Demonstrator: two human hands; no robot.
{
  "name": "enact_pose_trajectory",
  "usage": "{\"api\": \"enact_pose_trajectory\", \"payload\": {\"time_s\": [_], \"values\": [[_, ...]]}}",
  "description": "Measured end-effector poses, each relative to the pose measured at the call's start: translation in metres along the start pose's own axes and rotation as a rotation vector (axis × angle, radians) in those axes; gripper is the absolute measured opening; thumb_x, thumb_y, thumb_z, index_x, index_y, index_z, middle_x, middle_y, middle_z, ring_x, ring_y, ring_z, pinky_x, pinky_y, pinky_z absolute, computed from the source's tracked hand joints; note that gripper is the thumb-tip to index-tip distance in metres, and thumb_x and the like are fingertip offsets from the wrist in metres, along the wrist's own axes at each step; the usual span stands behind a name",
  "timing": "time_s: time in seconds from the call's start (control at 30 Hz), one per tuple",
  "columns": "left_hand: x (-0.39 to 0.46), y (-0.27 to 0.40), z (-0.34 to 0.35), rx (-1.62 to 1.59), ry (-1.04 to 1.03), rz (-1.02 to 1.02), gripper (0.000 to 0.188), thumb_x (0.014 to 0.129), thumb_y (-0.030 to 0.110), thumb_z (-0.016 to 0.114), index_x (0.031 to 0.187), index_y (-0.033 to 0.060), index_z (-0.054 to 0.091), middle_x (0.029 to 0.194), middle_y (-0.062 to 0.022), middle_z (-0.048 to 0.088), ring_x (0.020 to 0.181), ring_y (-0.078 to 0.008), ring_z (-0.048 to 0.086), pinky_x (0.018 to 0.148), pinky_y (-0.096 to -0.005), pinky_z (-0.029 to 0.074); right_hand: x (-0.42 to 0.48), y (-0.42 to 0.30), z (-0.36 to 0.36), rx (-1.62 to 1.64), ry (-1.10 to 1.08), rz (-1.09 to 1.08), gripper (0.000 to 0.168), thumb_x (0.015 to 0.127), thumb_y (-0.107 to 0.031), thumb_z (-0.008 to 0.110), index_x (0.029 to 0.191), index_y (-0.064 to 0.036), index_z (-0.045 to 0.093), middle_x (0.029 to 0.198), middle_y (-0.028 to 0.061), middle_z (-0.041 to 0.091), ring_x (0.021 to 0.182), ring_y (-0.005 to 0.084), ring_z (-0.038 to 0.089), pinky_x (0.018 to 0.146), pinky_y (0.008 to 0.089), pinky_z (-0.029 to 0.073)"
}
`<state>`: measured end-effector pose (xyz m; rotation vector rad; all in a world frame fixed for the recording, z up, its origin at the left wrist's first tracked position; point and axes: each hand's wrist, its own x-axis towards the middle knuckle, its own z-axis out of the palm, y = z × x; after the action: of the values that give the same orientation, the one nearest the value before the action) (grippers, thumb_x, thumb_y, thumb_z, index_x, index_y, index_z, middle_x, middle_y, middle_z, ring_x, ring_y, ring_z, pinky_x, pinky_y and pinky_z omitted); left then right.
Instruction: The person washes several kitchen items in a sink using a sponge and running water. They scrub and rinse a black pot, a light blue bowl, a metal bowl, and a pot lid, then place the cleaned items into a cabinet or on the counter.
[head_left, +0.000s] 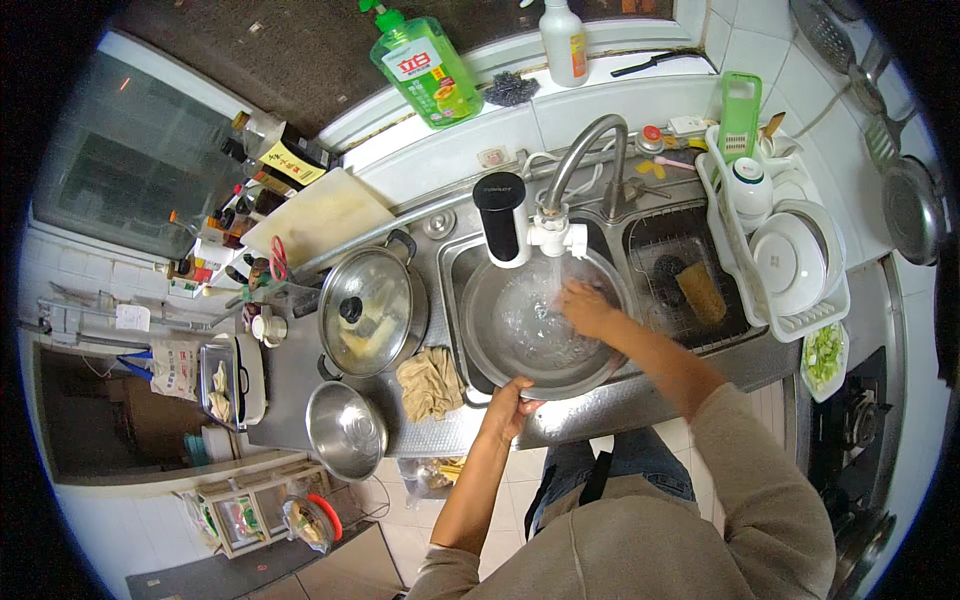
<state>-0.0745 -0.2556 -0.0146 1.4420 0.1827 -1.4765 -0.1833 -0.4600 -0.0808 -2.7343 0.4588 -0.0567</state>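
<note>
A wide metal basin (517, 330) sits tilted in the left bowl of the sink (450, 300). Water runs into it from the curved metal faucet (592, 135), which carries a white and black filter unit (501, 220). My left hand (513, 407) grips the basin's near rim, thumb on top and fingers beneath. Inside the basin, by the falling stream, is my right hand (589, 306), blurred; its fingers show no held object, though their exact pose is unclear.
A lidded pan (371, 311), a crumpled tan cloth (431, 384) and an empty steel bowl (346, 430) stand left of the sink. To the right are a wire rack with a sponge (700, 294), a white dish rack (814, 322) and a plate of chopped greens (823, 360).
</note>
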Motion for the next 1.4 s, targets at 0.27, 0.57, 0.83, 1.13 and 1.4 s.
{"api": "enact_pose_trajectory", "payload": {"time_s": [0.27,0.57,0.83,1.13,1.4], "values": [[0.014,0.018,-0.002,0.103,0.003,0.028,0.017,0.077,0.009,0.047,0.086,-0.0041,0.053,0.082,-0.011,0.056,0.069,-0.0197,0.057,0.054,-0.0266,0.054,0.013,-0.082,0.03,0.553,-0.199,-0.184,0.034,0.083,-0.031,0.04,0.092,-0.003,0.058,0.095,0.0181,0.054,0.098,0.0331,0.045,0.086,0.0411,0.036],[0.038,0.017,-0.035,0.109,-0.062,-0.062,0.022,0.075,0.009,0.049,0.093,-0.004,0.051,0.088,-0.0149,0.056,0.073,-0.0236,0.059,0.058,-0.0311,0.055,-0.078,-0.056,-0.035,0.182,-0.335,-0.25,0.051,0.076,-0.054,0.048,0.088,-0.005,0.056,0.082,0.0139,0.057,0.089,0.0303,0.051,0.075,0.0437,0.041],[0.043,0.033,-0.03,0.166,-0.156,-0.267,0.033,0.081,0.026,0.043,0.099,-0.0023,0.047,0.096,-0.017,0.057,0.08,-0.0235,0.061,0.06,-0.0264,0.052,-0.067,-0.052,-0.054,0.075,-0.063,-0.285,0.018,0.07,-0.025,0.059,0.081,-0.011,0.057,0.079,0.0026,0.058,0.085,0.0179,0.051,0.075,0.0354,0.034],[0.075,0.045,-0.05,0.768,-0.08,-0.155,0.069,0.08,0.048,0.036,0.113,-0.0127,0.038,0.105,-0.0209,0.054,0.091,-0.0258,0.058,0.07,-0.0299,0.048,-0.023,-0.041,-0.093,0.231,-0.245,-0.332,0.033,0.072,-0.036,0.059,0.083,-0.005,0.057,0.081,0.0121,0.056,0.088,0.0273,0.051,0.082,0.0404,0.035],[0.013,0.056,0.025,1.261,-0.354,0.553,0.041,0.074,0.038,0.063,0.074,-0.002,0.057,0.058,-0.0053,0.05,0.057,-0.0132,0.043,0.055,-0.0293,0.039,-0.02,-0.034,-0.1,0.225,-0.319,-0.297,0.038,0.068,-0.04,0.06,0.085,-0.006,0.056,0.081,0.0137,0.055,0.087,0.0285,0.051,0.081,0.0418,0.034]]}}
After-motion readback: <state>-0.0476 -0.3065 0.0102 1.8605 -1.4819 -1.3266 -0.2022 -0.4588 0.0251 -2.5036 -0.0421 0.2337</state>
